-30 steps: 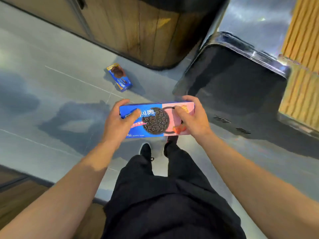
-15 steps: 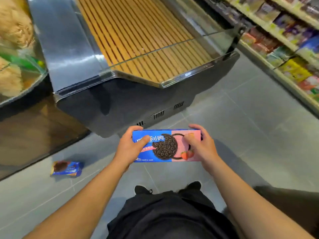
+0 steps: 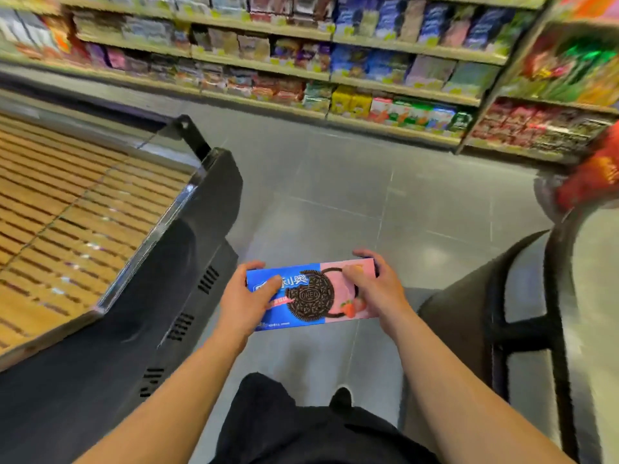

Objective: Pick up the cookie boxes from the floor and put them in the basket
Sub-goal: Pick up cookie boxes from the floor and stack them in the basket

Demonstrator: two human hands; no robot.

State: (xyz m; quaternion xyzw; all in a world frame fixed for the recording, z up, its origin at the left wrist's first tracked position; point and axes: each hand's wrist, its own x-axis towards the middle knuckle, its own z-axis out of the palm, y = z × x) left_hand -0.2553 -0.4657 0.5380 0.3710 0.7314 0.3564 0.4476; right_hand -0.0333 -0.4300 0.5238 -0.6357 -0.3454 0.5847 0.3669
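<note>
Blue-pink cookie box gripped endwise by left hand, right hand, above open floor.

Cookie box: blue-and-pink carton printed with a dark sandwich cookie, held level, printed face up, lengthwise across lower centre of the frame, above the floor.

left hand and right hand grip the cookie box by its ends — above grey floor.
</note>
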